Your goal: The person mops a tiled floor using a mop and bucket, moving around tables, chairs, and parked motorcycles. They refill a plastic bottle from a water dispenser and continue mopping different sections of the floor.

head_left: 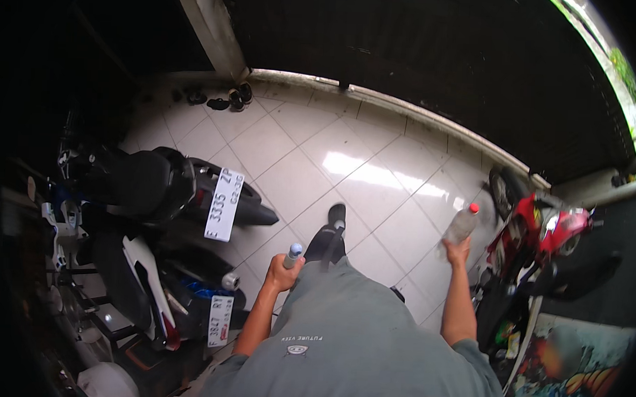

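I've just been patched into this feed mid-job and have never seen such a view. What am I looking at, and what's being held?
There is no machine here: one wide fisheye camera sits on a person's head and looks down, so straight edges bend. The left hand grips a small bottle with a pale blue cap. The right hand holds a clear bottle with a red cap. Below is a white tiled floor. Black scooters stand on the left, a red motorcycle on the right.

Clear bottle (461,225) with red cap; pale blue-grey cap on the other bottle (292,255). Grey shirt (355,340) (small white print). Glossy white floor tiles (347,164). Black scooters (150,186) with white plates; red motorbike (541,231); multicoloured mat (571,375).
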